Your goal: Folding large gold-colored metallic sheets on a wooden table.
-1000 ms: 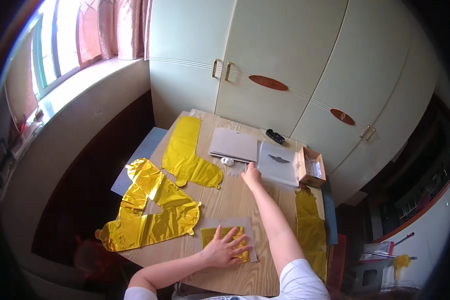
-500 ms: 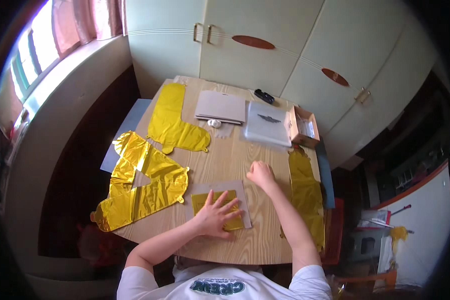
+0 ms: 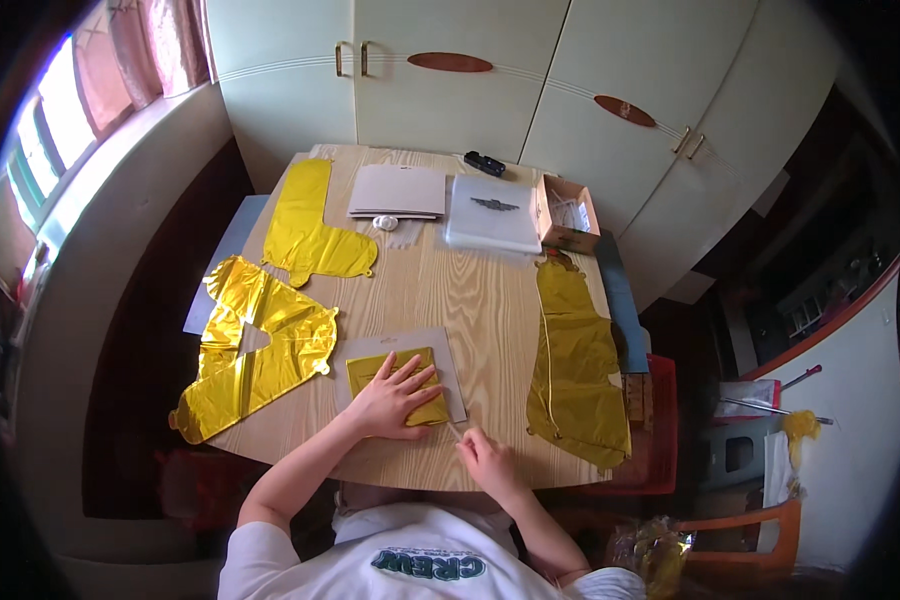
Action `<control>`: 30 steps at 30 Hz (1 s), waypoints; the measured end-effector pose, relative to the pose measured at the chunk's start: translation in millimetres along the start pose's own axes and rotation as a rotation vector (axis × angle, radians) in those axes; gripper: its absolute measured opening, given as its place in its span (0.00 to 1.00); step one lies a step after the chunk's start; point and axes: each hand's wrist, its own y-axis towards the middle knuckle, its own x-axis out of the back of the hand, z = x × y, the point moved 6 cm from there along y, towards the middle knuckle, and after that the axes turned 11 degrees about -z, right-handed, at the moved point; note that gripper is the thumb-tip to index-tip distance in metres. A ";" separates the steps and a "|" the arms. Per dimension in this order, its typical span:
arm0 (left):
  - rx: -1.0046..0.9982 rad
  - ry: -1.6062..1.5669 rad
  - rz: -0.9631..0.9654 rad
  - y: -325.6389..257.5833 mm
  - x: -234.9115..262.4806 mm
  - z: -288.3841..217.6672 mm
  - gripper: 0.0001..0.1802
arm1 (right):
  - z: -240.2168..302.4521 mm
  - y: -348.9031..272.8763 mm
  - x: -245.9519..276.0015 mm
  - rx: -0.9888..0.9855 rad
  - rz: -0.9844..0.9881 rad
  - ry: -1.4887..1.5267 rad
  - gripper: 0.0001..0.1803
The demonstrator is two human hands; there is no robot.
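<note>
My left hand lies flat with spread fingers on a folded gold foil balloon. Underneath the foil is a grey card with a hanging slot at its top edge. At the card's lower right corner, my right hand is closed in a pinch. A thin pale stick-like piece pokes out from its fingers towards the card; its exact kind is too small to make out.
Flat gold foil balloons lie at the left, far left and right. Along the back are grey cards, a white round item, clear plastic bags, a black object and a wooden box.
My right hand has come down and towards me, from the open table to the card's lower right corner. My left hand stays on the folded foil. The whole view has shifted.
</note>
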 end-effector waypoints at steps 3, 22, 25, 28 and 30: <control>-0.007 0.010 -0.006 0.3 1.4 -1.7 0.43 | -6.5 -8.7 -9.7 -0.029 0.054 -0.027 0.10; -0.023 0.083 0.000 -4.4 -13.6 3.2 0.37 | -3.2 26.1 -12.2 0.012 0.009 -0.187 0.13; -0.011 0.086 0.007 -2.6 -13.2 0.4 0.34 | -6.5 16.9 -4.3 0.057 0.133 -0.055 0.14; -0.013 0.076 0.004 1.3 -11.3 -7.1 0.34 | -12.2 10.7 -0.5 0.104 0.106 -0.031 0.13; -0.039 0.073 -0.001 4.6 -9.6 -12.9 0.34 | -18.9 10.8 -1.3 0.137 0.047 -0.041 0.12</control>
